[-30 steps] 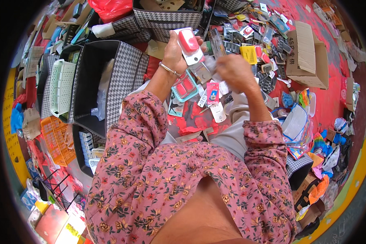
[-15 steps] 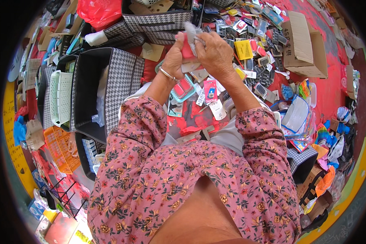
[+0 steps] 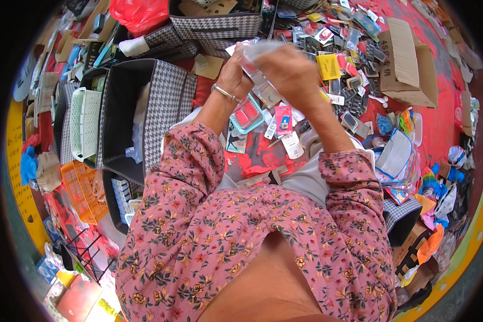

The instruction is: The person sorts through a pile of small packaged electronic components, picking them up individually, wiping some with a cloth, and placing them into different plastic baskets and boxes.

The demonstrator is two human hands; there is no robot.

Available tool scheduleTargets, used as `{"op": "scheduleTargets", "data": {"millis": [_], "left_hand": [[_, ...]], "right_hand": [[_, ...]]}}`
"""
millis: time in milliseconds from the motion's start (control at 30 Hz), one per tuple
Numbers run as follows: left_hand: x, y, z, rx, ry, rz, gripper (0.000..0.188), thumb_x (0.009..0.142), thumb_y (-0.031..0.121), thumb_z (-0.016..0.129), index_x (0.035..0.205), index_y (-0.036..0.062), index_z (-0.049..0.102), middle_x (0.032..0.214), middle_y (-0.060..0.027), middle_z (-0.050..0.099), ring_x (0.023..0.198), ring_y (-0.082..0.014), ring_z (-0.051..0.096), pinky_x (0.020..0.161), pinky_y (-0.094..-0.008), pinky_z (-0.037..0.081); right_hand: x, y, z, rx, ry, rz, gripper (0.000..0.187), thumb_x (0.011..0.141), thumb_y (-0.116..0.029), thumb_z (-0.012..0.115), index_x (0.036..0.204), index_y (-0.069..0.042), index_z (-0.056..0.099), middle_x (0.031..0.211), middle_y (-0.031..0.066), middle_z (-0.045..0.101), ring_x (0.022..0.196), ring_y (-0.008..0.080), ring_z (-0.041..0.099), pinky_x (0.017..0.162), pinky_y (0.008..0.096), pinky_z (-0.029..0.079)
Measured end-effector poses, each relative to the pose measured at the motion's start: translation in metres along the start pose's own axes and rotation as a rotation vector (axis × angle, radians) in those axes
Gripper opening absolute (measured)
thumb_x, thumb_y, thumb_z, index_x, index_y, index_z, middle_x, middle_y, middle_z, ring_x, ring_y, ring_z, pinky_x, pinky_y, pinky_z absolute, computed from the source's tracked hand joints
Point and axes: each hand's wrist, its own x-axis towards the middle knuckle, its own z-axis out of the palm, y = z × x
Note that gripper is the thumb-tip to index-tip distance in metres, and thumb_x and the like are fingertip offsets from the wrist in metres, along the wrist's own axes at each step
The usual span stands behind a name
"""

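Note:
My left hand [image 3: 234,74], with a bracelet at its wrist, is closed around a small red-and-clear package [image 3: 249,66]. Over that package my right hand [image 3: 294,72] is smeared by motion, its fingers closed on a pale grey cloth [image 3: 265,48]. The cloth covers part of the package. Just below my hands sits a small light-teal tray [image 3: 241,129] with red pieces [image 3: 247,113] in it. Beside the tray lie a pink carded package [image 3: 283,119] and a white hang tag [image 3: 292,145].
Houndstooth fabric bins [image 3: 173,96] stand at the left, with a mint basket [image 3: 86,126] and an orange basket [image 3: 82,193]. Small packaged goods [image 3: 354,80] spread at the right before an open cardboard box [image 3: 400,59]. A red plastic bag [image 3: 139,16] lies at the far left.
My right hand has shifted slightly right and down, blurring, and the cloth has spread across the package's top. My left hand still grips the package. The whole view has shifted a little.

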Motion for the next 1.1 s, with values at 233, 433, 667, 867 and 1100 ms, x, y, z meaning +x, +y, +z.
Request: {"op": "scheduleTargets", "data": {"millis": [233, 433, 667, 867, 1100], "left_hand": [[-0.001, 0.01, 0.012, -0.03, -0.023, 0.0, 0.045, 0.087, 0.035, 0.046, 0.12, 0.0062, 0.038, 0.115, -0.0182, 0.049, 0.105, -0.031, 0.049, 0.091, -0.0471, 0.039], [-0.002, 0.008, 0.014, -0.106, -0.01, 0.092, 0.045, 0.085, 0.038, 0.048, 0.119, 0.0099, 0.038, 0.118, -0.0143, 0.046, 0.108, -0.0288, 0.046, 0.091, -0.0479, 0.038], [-0.006, 0.005, 0.024, -0.001, -0.084, 0.166, 0.056, 0.082, 0.045, 0.048, 0.125, 0.0125, 0.032, 0.122, -0.0103, 0.044, 0.107, -0.0248, 0.044, 0.092, -0.0456, 0.037], [-0.002, 0.022, 0.007, 0.177, 0.138, 0.108, 0.056, 0.077, 0.02, 0.065, 0.121, 0.0075, 0.033, 0.114, -0.0139, 0.046, 0.098, -0.0263, 0.051, 0.082, -0.038, 0.045], [0.025, 0.018, -0.005, 0.624, 0.178, 0.226, 0.061, 0.075, 0.016, 0.065, 0.124, 0.0105, 0.028, 0.106, -0.013, 0.047, 0.095, -0.0244, 0.051, 0.072, -0.0413, 0.047]], "right_hand": [[-0.011, 0.051, -0.019, -0.516, -0.347, 0.356, 0.015, 0.076, -0.018, 0.053, 0.077, -0.007, 0.063, 0.08, 0.0116, 0.057, 0.071, 0.0253, 0.06, 0.059, 0.0376, 0.049], [0.001, 0.046, -0.033, 0.076, -0.436, 0.882, 0.055, 0.08, -0.053, 0.046, 0.071, -0.001, 0.065, 0.066, 0.0136, 0.06, 0.061, 0.0228, 0.058, 0.059, 0.0351, 0.044], [-0.018, 0.014, 0.029, 1.184, -0.296, 1.07, 0.035, 0.082, -0.033, 0.055, 0.073, 0.0, 0.061, 0.071, 0.0065, 0.061, 0.064, 0.0138, 0.056, 0.056, 0.0274, 0.044], [-0.014, 0.027, 0.027, 1.186, -0.19, 1.03, 0.019, 0.078, -0.017, 0.06, 0.073, 0.002, 0.061, 0.067, 0.0045, 0.059, 0.056, 0.0103, 0.054, 0.05, 0.0247, 0.042], [-0.011, 0.039, 0.011, 0.646, -0.241, 0.686, 0.033, 0.068, -0.026, 0.06, 0.066, 0.006, 0.059, 0.057, 0.0143, 0.053, 0.055, 0.0147, 0.049, 0.052, 0.0338, 0.039]]}}
